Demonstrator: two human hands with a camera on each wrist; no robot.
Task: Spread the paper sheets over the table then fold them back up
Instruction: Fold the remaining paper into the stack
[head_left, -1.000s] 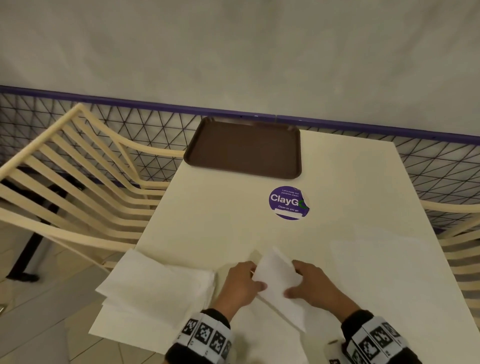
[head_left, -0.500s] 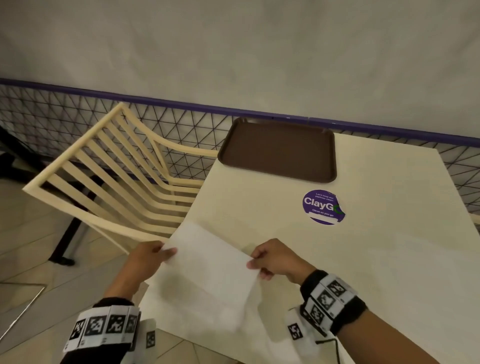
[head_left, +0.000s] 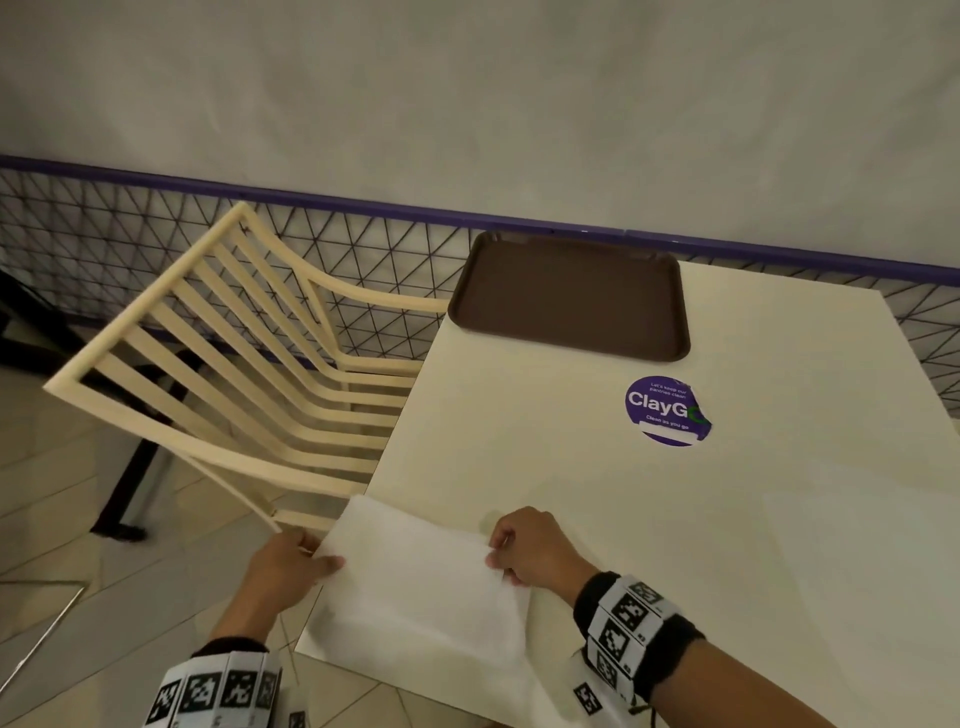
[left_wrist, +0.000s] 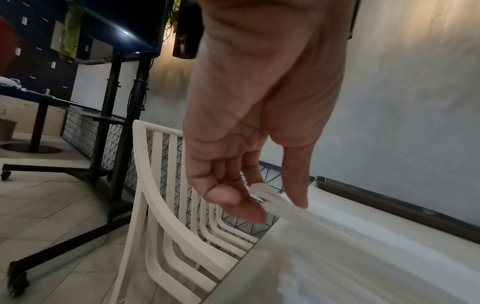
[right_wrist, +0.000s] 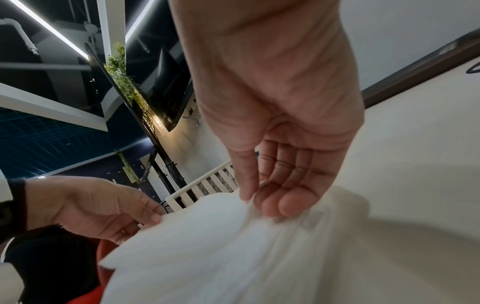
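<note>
A white paper sheet (head_left: 421, 582) is stretched between my two hands over the near left corner of the cream table (head_left: 597, 467). My left hand (head_left: 311, 558) pinches its left edge just past the table's side, thumb on top. My right hand (head_left: 501, 551) pinches the sheet's right corner. In the left wrist view the left hand (left_wrist: 270, 200) grips the paper edge (left_wrist: 270, 197) between thumb and fingers. In the right wrist view the right hand (right_wrist: 253, 198) pinches the white paper (right_wrist: 207, 236), blurred by motion. Another pale sheet (head_left: 857, 545) lies flat at the table's right.
A brown tray (head_left: 571, 296) sits at the table's far edge. A round purple sticker (head_left: 665, 410) marks the table middle. A cream slatted chair (head_left: 234, 374) stands close to the table's left side. A wire mesh fence (head_left: 363, 249) runs behind.
The hands spread apart from a small folded sheet to a wider sheet held by both edges. The view swung left, and the sheet came lower over the table's left corner.
</note>
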